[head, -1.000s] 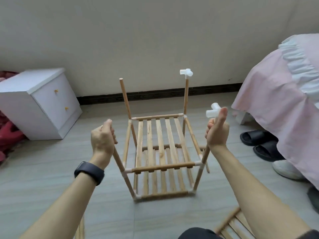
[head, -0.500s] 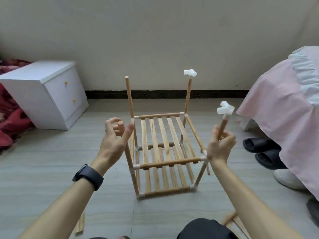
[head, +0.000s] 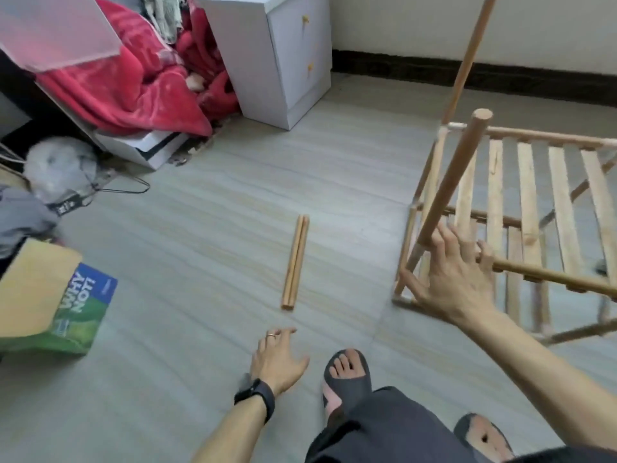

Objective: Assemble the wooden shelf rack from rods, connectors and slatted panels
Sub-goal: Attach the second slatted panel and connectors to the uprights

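The view has swung left and down! The left hand (head: 278,360) has come off the rack (head: 434,182) and hovers low over the floor (head: 200,228), fingers loose and spread, holding nothing, just short of two loose rods (head: 295,262) lying side by side, touching. The right hand (head: 450,279) has crossed to the rack's near left post (head: 450,178), fingers splayed wide against it. The rack stands on the floor's right side, showing two slatted shelves (head: 564,195) and two bare-topped posts.
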Motion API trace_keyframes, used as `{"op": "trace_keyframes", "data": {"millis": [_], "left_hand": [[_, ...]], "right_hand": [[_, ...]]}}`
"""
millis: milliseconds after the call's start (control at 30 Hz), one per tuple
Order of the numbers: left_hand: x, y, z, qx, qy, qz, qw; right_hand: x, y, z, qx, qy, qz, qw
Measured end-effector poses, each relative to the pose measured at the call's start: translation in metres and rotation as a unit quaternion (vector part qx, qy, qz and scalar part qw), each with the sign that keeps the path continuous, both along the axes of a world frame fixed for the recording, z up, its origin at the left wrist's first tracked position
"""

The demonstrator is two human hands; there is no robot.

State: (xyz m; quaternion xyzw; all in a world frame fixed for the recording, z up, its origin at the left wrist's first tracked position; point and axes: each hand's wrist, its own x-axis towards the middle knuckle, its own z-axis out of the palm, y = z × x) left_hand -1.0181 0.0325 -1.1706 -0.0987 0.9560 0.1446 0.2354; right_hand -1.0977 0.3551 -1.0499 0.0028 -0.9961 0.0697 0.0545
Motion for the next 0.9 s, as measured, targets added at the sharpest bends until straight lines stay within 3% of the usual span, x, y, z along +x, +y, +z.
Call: {"op": "trace_keyframes", "data": {"millis": [100, 200, 267, 400, 567, 667, 833, 900], "left_hand": [[0.011, -0.006, -0.021, -0.097, -0.076, 0.019, 0.992], [0.008, -0.018, -0.032, -0.053, -0.142, 0.162, 0.975], [0.005, -0.026, -0.039, -0.006, -0.136, 0.209, 0.968], [0.002, -0.033, -0.051, 0.039, -0.093, 0.214, 0.972], [-0.015, -0.029, -0.043, 0.085, -0.07, 0.23, 0.967], [-0.03, -0.019, -0.019, 0.176, -0.017, 0.235, 0.956], [-0.064, 0.02, 0.066, 0.437, 0.082, 0.22, 0.868], [-0.081, 0.041, 0.115, 0.513, 0.116, 0.176, 0.832]], "right_hand": [[-0.005, 0.001, -0.018, 0.03, 0.045, 0.006, 0.999], [-0.007, 0.006, -0.028, 0.036, 0.078, 0.002, 0.996], [-0.01, 0.004, -0.032, 0.03, 0.095, -0.001, 0.995], [-0.009, 0.001, -0.032, 0.024, 0.115, 0.005, 0.993], [-0.006, -0.001, -0.023, 0.038, 0.085, 0.003, 0.996], [-0.003, -0.001, -0.017, 0.051, 0.05, 0.008, 0.997], [0.002, 0.0, 0.009, 0.038, -0.052, 0.026, 0.998], [0.003, 0.006, 0.026, -0.021, -0.101, 0.028, 0.994]]}}
